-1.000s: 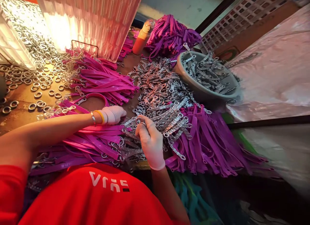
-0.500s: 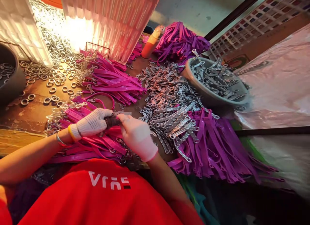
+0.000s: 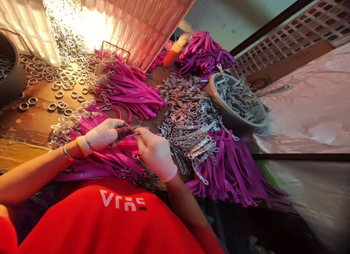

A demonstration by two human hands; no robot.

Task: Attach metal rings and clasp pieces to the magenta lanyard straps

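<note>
My left hand (image 3: 105, 133), in a white dotted glove, is closed around a dark brown, ribbed, wrapped tool (image 3: 124, 131); its exact kind is not clear. Close to the tool's right end, my gloved right hand (image 3: 157, 152) pinches a small metal piece (image 3: 135, 135), mostly hidden by the fingers. Beneath both hands lies a bunch of pink straps (image 3: 106, 161) with metal rings and links at the ends. To the right of my right hand spreads a heap of braided silver chain pieces (image 3: 191, 112), partly over purple straps (image 3: 229, 170).
Loose metal rings (image 3: 64, 82) are scattered at the left, beside a dark bucket (image 3: 16, 79). Corrugated translucent panels (image 3: 142, 24) stand behind. Another pink strap bundle (image 3: 131, 90), an orange bottle (image 3: 175, 51), a purple strap pile (image 3: 206, 53) and a grey basin (image 3: 214, 95) of chains lie farther back.
My right hand's fingertips have come slightly away from the wrapped tool, and a small metal piece now shows at them. The left hand keeps its grip. The view has shifted slightly.
</note>
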